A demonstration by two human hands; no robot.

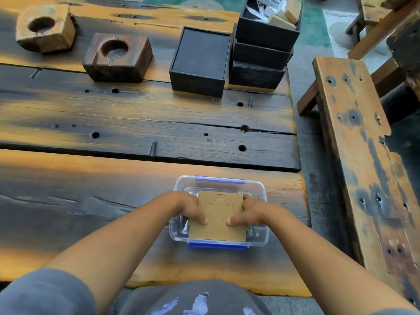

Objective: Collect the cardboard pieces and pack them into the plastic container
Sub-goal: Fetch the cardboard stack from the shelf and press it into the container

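Both your hands hold the cardboard (217,215) flat over the open container (261,189), near edge of the table (91,178), right of center. Left hand (189,206) grips the card's left edge, right hand (250,211) the right edge; fingers curled shut on it, thumbs on top. Looks like a stack, can't tell how many pieces. Step: packing, card at the rim, not yet seated. It nearly fills the opening, so next you likely need to square it to the walls, lower it level, then let go. Black boxes (200,62) and wood blocks (117,56) sit far, untouched.
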